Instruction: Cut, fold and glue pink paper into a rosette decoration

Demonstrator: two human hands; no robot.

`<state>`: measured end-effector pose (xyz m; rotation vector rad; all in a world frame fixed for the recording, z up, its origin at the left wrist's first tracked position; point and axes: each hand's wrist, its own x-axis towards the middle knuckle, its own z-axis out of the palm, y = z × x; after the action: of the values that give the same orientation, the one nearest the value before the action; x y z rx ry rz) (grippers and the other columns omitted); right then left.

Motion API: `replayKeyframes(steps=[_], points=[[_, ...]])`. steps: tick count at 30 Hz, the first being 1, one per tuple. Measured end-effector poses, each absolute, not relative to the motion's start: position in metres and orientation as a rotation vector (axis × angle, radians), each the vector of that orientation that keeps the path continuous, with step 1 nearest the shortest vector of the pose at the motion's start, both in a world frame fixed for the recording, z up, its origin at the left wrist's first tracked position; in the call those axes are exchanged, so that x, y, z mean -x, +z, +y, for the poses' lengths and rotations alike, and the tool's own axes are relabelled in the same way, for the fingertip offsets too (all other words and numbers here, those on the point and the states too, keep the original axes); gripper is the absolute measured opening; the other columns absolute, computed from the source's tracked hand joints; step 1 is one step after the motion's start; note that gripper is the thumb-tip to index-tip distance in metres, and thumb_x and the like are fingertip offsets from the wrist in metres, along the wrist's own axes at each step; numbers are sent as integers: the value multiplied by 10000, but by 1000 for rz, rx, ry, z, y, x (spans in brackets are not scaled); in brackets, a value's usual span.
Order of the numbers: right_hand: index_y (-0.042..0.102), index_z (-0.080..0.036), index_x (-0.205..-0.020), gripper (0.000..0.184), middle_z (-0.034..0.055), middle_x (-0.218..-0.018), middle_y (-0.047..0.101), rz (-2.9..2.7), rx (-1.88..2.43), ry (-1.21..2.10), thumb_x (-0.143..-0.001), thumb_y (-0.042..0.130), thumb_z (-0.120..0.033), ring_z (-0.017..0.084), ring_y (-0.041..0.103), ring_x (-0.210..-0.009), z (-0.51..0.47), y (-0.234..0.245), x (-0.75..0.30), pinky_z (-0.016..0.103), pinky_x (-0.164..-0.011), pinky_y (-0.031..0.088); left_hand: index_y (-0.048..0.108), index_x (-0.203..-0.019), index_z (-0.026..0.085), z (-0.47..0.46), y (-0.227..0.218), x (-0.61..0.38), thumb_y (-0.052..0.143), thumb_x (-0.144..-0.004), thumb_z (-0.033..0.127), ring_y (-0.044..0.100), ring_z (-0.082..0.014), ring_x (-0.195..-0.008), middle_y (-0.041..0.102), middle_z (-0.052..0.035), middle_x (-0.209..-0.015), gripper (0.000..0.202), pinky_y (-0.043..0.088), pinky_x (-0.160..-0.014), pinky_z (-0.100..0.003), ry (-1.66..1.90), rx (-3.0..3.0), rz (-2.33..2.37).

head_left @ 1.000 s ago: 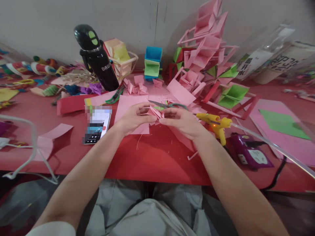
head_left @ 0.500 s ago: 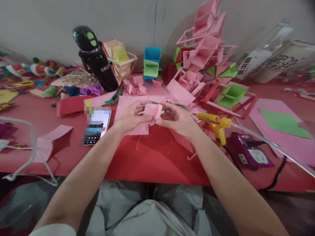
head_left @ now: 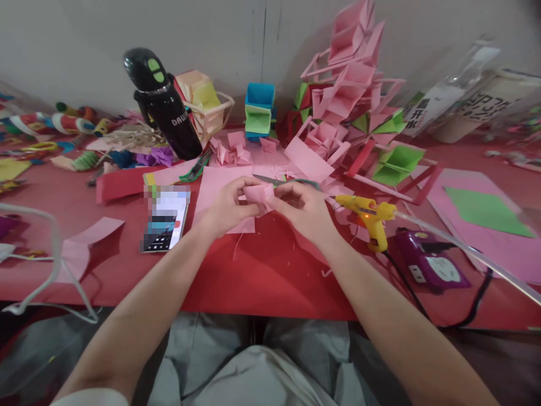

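The folded pink paper piece (head_left: 258, 194) is at the centre of the frame, held up between both hands, above the edge of a flat pink paper sheet (head_left: 217, 179) on the red table (head_left: 270, 282). The left hand (head_left: 228, 208) pinches its left end between thumb and fingers; the right hand (head_left: 310, 217) has thumb and fingertips closed on its right end, though how firmly I cannot tell.

It should handle as very light and fairly crisp, with little slip but easily crushed or creased out of line. The doubled, folded edges look the safest place to grip; pressing on the broad face would probably dent it.

It looks small, matte and plain pale pink, with a flattish face and a crease towards the right end. Its underside is hidden. Scissors (head_left: 310, 184) lie just behind it.
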<state>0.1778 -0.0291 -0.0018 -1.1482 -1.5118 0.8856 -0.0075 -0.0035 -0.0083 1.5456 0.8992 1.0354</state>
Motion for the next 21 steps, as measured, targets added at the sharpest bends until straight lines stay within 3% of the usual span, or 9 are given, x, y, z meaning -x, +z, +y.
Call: replayKeyframes(steps=[5,13,21], points=[[667,-191,-813,204,35,-852,696,-1480,1108,924,-783,740,-379,162,636,-799,-27,-7,-178,293,-707,521,622,-1030,174,-6,-7,6,778,-684,204,624,-204,-1014,651,-67,-1094,380,540,-854,-346,1005,-1610,948],[685,-181,-819,337,26,-807,689,-1587,1037,1126,-739,791,-491,150,611,-734,-26,-3,-184,294,-688,510,695,-985,159,-8,1,8,698,-849,341,649,-163,-878,706,-66,-990,227,517,-812,-303,971,-1671,863],[718,-180,-850,348,31,-820,707,-1711,1125,1020,-813,716,-526,152,611,-732,-29,-2,-182,279,-673,491,711,-771,167,-6,1,12,729,-810,322,653,-168,-745,727,-41,-789,161,534,-721,-303,1067,-1763,1033]])
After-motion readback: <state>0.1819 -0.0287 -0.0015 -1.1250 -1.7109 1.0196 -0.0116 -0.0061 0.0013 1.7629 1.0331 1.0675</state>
